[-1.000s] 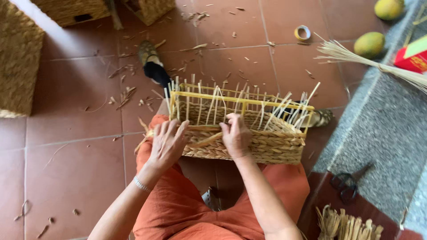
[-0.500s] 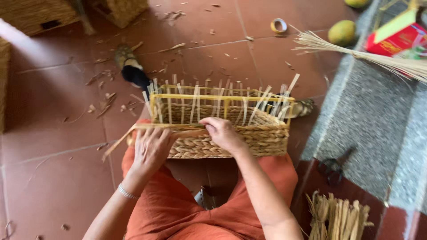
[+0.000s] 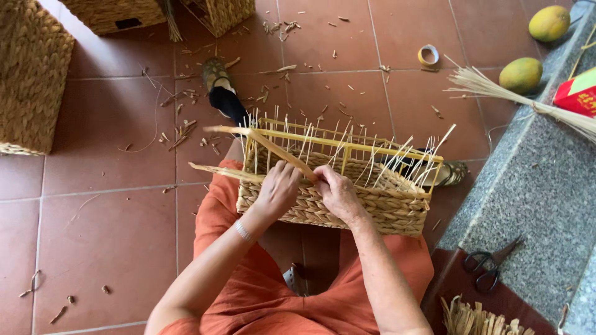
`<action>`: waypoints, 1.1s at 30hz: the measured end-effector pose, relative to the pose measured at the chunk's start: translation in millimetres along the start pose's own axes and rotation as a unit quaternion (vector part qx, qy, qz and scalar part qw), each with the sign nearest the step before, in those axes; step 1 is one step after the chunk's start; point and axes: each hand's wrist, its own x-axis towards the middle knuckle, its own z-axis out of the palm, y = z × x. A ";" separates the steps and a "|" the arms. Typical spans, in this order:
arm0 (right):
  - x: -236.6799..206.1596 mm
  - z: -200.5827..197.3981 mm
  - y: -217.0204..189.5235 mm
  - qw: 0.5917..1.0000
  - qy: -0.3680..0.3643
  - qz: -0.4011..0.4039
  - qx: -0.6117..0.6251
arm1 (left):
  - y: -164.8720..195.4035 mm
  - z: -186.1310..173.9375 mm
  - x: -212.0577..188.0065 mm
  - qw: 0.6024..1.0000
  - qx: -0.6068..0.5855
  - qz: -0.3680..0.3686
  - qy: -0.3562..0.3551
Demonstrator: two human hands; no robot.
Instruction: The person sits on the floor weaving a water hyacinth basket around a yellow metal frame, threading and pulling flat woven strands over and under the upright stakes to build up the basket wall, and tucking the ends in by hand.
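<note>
A half-woven rectangular basket (image 3: pixel 372 208) rests on my lap, with a yellow frame and thin upright stakes rising above its braided straw wall. My left hand (image 3: pixel 277 189) and my right hand (image 3: pixel 335 192) meet at the near rim, close together. Both pinch flat straw strands (image 3: pixel 267 144) that stick out to the left past the basket's corner. My fingers cover the spot where the strands enter the weave.
Finished woven baskets (image 3: pixel 31 74) stand at the left and back. Straw scraps litter the red tiles. A tape roll (image 3: pixel 428 56), two green-yellow fruits (image 3: pixel 520 74), a straw bundle (image 3: pixel 496 87) and a red box lie at right. Scissors (image 3: pixel 487 263) rest on the grey stone step.
My left hand has moved right to join my right hand at the rim. The loose strands now stick up and out to the left. The view has shifted.
</note>
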 end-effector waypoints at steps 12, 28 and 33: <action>8.4 11.2 -3.5 0.992 0.083 -0.090 -0.042 | -10.3 5.7 -14.5 0.804 -0.543 -0.243 0.012; 12.0 15.8 1.8 0.994 0.003 -0.063 -0.088 | -23.4 -26.7 -36.1 0.987 0.019 -0.002 0.160; 13.2 30.8 6.3 0.987 0.082 -0.062 -0.127 | -53.3 -45.2 -43.1 0.983 0.072 0.001 0.168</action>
